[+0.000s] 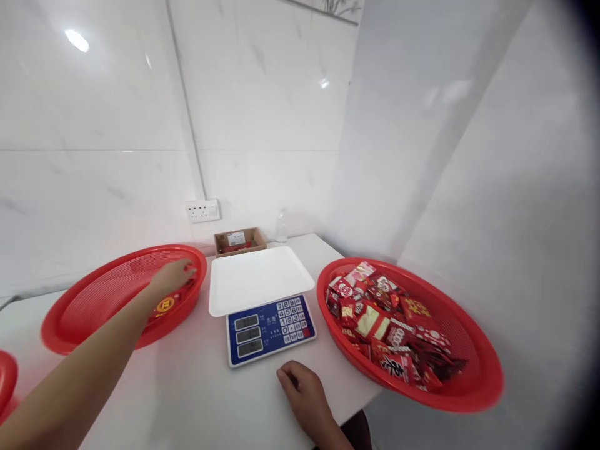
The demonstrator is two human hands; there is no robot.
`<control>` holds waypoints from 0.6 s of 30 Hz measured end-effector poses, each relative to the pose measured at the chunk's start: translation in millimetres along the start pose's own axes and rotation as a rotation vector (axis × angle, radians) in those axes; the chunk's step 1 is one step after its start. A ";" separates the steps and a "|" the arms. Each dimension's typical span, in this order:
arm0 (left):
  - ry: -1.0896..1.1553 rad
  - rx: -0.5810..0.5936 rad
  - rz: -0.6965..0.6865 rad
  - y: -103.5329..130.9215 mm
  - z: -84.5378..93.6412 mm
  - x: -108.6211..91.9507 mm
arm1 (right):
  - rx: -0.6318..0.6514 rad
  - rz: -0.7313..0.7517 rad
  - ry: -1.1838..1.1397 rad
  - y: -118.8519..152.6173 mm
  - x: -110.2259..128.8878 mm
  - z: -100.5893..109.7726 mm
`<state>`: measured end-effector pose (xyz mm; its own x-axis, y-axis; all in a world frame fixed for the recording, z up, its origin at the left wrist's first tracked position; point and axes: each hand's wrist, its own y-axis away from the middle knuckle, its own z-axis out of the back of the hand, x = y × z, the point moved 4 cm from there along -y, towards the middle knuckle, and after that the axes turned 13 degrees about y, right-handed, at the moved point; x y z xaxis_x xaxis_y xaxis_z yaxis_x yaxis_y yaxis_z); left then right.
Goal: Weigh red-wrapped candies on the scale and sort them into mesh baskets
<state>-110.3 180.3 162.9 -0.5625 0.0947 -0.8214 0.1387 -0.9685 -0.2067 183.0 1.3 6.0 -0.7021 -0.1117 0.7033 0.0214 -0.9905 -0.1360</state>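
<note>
My left hand (173,275) reaches into the red plastic basket (105,275) on the left, near its right rim. Its fingers are bent closed, and what they hold, if anything, I cannot make out. Below the wrist lies a red packet (165,305) with a yellow round print. My right hand (304,389) rests on the table in a loose curl with nothing visible in it, just in front of the blue-and-white digital scale (272,330). The scale's white weighing pan (257,281) bears nothing.
A second red basket (478,350), filled with red snack packets (389,325), stands at the right, overhanging the table edge. Behind the scale are a small cardboard box (240,240) and a clear bottle (281,226). Another red rim (7,378) shows at far left.
</note>
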 end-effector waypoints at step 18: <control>1.369 1.082 0.794 219.7 -195.2 19.4 | 0.361 0.114 0.112 17.0 38.4 98.0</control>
<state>68.4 14.4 -2.2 0.3726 -0.8093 -0.4542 -0.7924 -0.5322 0.2982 226.1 -27.7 99.1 -0.7536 -0.2326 0.6148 0.3382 -0.9392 0.0592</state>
